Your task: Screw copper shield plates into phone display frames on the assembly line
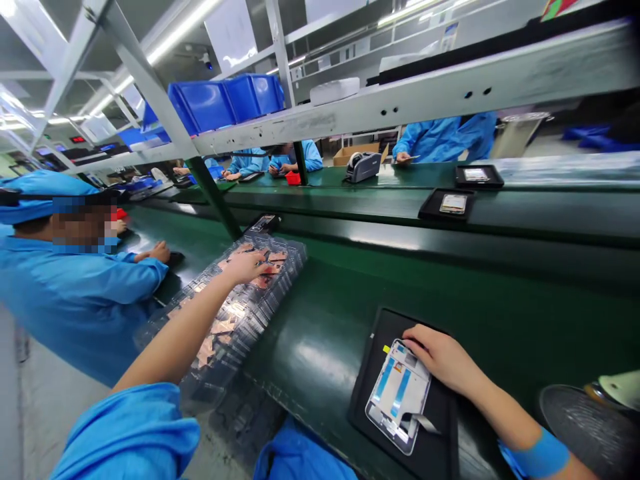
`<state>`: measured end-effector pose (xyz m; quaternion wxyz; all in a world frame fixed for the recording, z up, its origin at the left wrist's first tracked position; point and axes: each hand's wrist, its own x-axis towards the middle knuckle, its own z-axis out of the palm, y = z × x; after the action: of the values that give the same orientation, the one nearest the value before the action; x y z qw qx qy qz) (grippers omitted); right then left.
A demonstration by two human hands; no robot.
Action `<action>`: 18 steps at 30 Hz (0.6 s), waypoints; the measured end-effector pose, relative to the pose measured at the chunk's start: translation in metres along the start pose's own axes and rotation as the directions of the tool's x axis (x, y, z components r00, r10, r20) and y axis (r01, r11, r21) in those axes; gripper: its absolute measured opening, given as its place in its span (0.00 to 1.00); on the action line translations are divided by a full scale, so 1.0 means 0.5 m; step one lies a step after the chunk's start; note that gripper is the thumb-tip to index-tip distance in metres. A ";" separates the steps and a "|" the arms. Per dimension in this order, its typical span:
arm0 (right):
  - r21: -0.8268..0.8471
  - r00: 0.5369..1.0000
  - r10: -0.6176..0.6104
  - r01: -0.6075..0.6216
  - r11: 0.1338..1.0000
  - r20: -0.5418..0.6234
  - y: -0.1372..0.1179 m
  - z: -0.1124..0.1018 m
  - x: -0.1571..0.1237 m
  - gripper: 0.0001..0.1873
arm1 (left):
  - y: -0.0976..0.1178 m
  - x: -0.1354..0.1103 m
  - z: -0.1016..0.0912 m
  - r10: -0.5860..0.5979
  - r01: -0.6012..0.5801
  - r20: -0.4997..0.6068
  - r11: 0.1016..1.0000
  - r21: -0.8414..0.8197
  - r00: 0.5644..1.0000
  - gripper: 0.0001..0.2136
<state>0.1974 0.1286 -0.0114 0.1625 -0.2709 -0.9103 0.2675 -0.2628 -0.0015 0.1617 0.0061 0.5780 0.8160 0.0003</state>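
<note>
My left hand (247, 265) reaches out over a stack of clear plastic trays (235, 313) holding several copper-coloured parts, its fingers curled down onto one of the parts near the far end. My right hand (443, 357) rests on the top right edge of a phone frame (397, 393), fingers bent and pressing it. The phone frame lies face up on a black mat (370, 373) at the near edge of the green bench. A flat cable sticks out at the frame's lower end.
A green conveyor belt (500, 280) runs across with black trays carrying phone parts (453, 203). A co-worker in blue (75, 293) sits at left. More people in blue work across the line. Blue bins (220, 103) sit on the overhead shelf. A label printer (363, 167) stands opposite.
</note>
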 end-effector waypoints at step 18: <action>-0.084 0.983 -0.006 -0.010 0.996 -0.182 0.044 0.046 -0.023 0.21 | -0.252 -0.324 0.014 -0.541 0.517 0.217 0.841 0.158 0.813 0.22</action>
<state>0.2055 0.1285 -0.0445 0.2332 -0.3018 -0.9018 0.2031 -0.3281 -0.1963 0.1553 0.0834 0.3230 0.9360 -0.1126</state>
